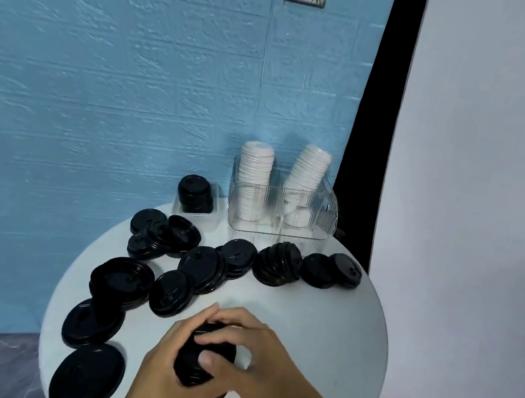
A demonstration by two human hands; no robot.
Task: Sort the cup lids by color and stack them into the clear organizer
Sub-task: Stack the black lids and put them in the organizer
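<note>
- Both hands meet at 6 o'clock on the round white bench, around a short stack of black lids
- Left hand cups the stack from the 9 o'clock side, fingers curled round its rim; right hand wraps it from 3 o'clock, thumb pressed on top
- Loose black lids lie in overlapping heaps from 7 o'clock round to 1 o'clock on the bench, some flat, some tipped on edge
- Clear organizer stands at 12 o'clock by the blue wall; two stacks of white lids rise out of it, the right one leaning
- A smaller clear tray just at 9 o'clock of the organizer carries a low black stack
- Handling, as judged: thin moulded plastic, very light, glossy and likely slippery; lids nest, so a stack can slide apart or jam if squeezed crooked
- Best hold looks to be the rim on opposite sides with light pressure, a thumb on top to keep the stack square; hard pinching may flex the domes
- White sorting looks done; black still mostly loose
</note>
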